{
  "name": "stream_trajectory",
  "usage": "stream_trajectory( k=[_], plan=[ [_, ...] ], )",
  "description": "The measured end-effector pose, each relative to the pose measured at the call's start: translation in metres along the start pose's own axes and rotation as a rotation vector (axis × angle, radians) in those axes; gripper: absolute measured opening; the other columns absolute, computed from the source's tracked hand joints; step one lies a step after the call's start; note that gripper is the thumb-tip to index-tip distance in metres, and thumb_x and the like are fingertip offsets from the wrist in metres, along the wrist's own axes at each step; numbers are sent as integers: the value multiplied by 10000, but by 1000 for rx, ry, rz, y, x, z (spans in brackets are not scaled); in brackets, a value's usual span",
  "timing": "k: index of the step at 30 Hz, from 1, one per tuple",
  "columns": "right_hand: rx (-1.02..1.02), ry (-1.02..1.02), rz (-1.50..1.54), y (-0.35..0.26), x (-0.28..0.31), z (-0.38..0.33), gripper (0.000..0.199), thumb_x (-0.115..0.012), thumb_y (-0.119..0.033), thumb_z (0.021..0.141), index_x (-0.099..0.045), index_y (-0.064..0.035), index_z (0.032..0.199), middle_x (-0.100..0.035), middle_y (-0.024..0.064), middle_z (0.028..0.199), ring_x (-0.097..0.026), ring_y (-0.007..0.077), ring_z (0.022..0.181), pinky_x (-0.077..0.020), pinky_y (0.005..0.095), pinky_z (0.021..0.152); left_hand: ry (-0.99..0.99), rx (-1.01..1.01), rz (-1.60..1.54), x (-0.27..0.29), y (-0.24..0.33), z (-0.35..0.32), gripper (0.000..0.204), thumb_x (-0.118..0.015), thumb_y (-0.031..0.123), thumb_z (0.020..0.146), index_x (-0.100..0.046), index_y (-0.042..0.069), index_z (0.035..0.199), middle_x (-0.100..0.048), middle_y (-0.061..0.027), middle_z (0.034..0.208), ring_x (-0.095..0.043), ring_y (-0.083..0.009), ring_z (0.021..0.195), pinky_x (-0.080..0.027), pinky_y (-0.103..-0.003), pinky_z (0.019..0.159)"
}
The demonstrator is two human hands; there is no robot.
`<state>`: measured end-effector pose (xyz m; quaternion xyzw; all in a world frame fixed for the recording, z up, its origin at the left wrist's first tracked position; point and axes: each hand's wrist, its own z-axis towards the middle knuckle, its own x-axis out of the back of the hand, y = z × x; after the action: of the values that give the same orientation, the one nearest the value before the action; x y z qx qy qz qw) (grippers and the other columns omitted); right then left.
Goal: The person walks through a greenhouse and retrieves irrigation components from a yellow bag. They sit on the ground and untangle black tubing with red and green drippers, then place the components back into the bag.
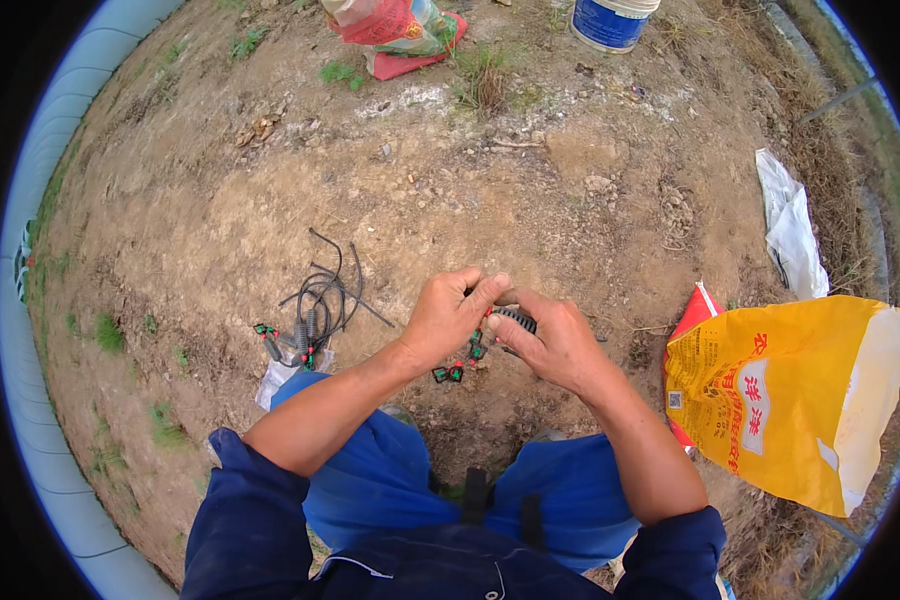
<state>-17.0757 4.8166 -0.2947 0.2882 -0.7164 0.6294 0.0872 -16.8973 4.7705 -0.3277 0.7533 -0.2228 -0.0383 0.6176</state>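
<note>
Both hands meet in front of my knees over the bare soil. My right hand (560,345) is closed around a short black ribbed cylinder (516,320) with a small red piece at its left end. The fingertips of my left hand (452,315) pinch together at that red end; what exactly they grip is hidden behind the fingers. Just below the hands lie small black and green sprinkler fittings (448,374). Left of my left forearm, a loose bundle of thin black tubes (330,290) rests on the ground, with black ribbed cylinders (307,330) and red-green fittings (308,358) among it.
A yellow printed sack (770,390) stands at the right, overlapping a red one (692,312). Behind it lies a white plastic sheet (792,225). Farther off are a red patterned bag (395,30) and a blue-and-white bucket (610,22). A pale, curved plastic-like wall (60,440) borders the left.
</note>
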Motion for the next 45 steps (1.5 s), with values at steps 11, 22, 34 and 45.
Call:
stream_trajectory(
  k=[11,22,34,45],
  plan=[
    [-171,311,-52,64,42,-26,431,-719,-239,866,-619,38,1181,-695,177,1017,-703,260,832,-545,372,778,402,596,-624,186,-124,10,339,-649,414,959,-486,137,851,-478,26,622,-397,-61,447,-293,-215,370],
    [245,931,-827,-92,128,-240,537,-795,-256,817,-568,-31,1248,-619,138,1147,-612,346,968,-522,460,813,552,1056,134,261,-368,-95,360,-610,396,946,-623,37,920,-624,-108,712,-557,-234,554,-461,-375,497],
    [-37,163,-859,-111,166,-288,347,-683,-208,769,-693,-83,1092,-635,-17,812,-591,106,654,-404,272,509,-287,20,212,-19,110,58,469,-596,456,956,-646,2,845,-629,-50,643,-545,-100,481,-409,-277,415],
    [-45,-86,-510,-111,150,-290,269,-635,-260,887,-641,-27,1021,-633,114,766,-650,275,694,-533,403,609,-861,-542,652,-180,279,-27,255,-719,246,799,-692,-7,786,-617,-100,556,-639,-156,524,-485,-319,499]
  ],
)
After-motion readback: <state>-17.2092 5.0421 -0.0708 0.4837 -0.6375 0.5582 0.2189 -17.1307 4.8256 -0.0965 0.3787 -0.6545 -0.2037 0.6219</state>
